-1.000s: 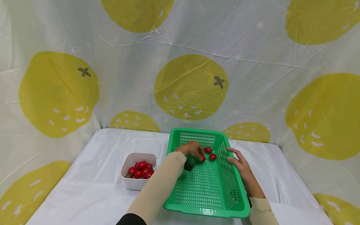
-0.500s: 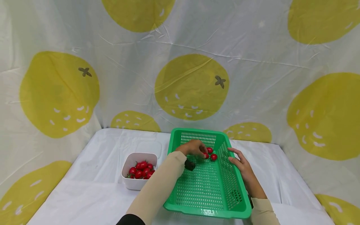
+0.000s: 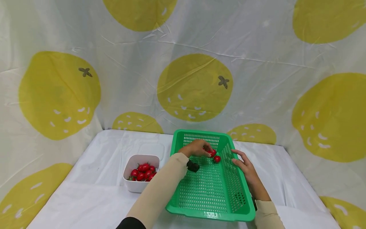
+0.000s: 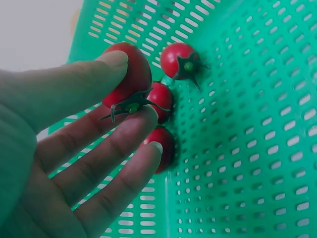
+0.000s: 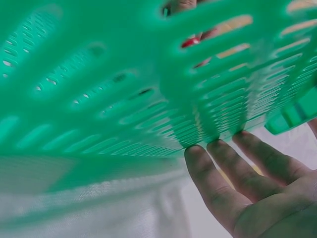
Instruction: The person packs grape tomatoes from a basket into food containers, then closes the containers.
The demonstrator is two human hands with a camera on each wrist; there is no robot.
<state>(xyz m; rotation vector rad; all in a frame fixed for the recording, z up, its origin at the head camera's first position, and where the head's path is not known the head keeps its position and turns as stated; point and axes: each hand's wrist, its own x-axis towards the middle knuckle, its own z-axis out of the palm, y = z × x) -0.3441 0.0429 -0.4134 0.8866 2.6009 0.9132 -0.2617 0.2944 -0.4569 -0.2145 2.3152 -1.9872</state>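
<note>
My left hand is inside the green plastic basket, near its far end. Between thumb and fingers it pinches a cherry tomato with a green calyx, shown closely in the left wrist view. Beyond the fingers, another cherry tomato and two more, partly covered by the fingertips, lie on the basket floor. My right hand holds the basket's right side, with thumb and a finger at the rim. In the right wrist view, several fingertips touch the outside of the slotted wall.
To the left of the basket stands a white square tub holding several cherry tomatoes. Behind it lies a flat translucent lid. A white cloth covers the table, and a lemon-print curtain closes off the back and sides.
My left hand has shifted slightly away and to the right within the basket, and its fingers have moved onto the tomatoes at the far end. My right hand stays at the rim.
</note>
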